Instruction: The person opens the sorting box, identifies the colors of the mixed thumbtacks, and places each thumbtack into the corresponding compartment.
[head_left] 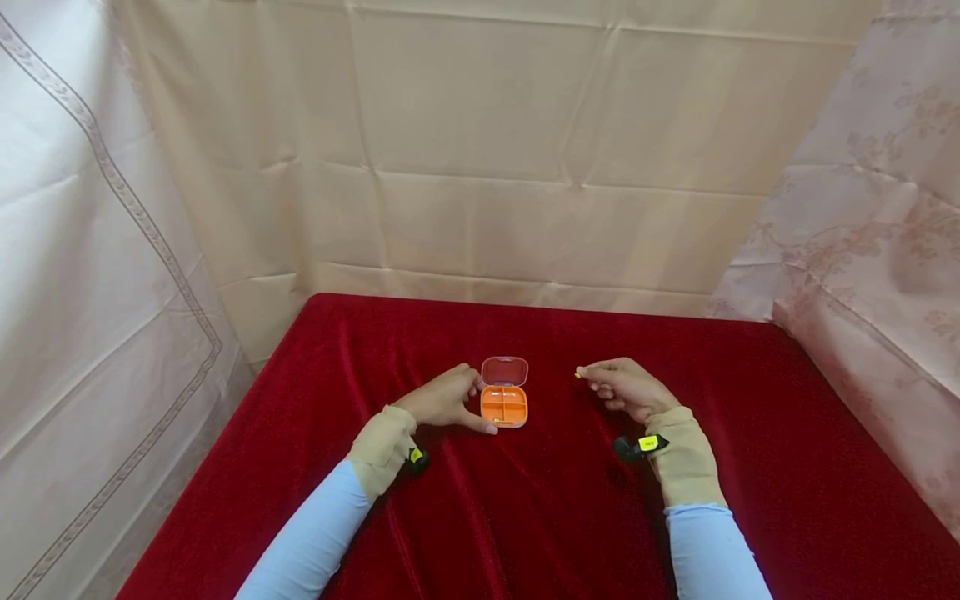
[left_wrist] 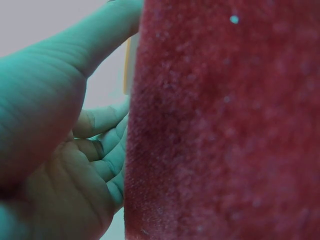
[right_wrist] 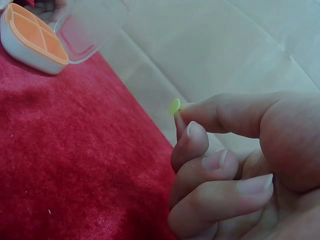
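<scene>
An orange pill box point(head_left: 504, 406) with a white base and several compartments lies on the red cloth, its clear lid point(head_left: 505, 371) tipped back. Something small and pale shows in its front left compartment. My left hand point(head_left: 448, 400) rests along the box's left side, thumb by the front corner and fingers near the hinge. The left wrist view shows only a sliver of the box, as cloth hides the fingertips. To the right, above the cloth, my right hand point(head_left: 628, 388) pinches a small yellow pill point(right_wrist: 174, 106) between thumb and index finger; the other fingers are curled in.
Dark red velvet cloth point(head_left: 555, 500) covers the table, with soft folds at the front left. A beige curtain point(head_left: 480, 167) hangs behind the table's far edge. Pale patterned curtains stand at the left point(head_left: 82, 250) and right point(head_left: 885, 250).
</scene>
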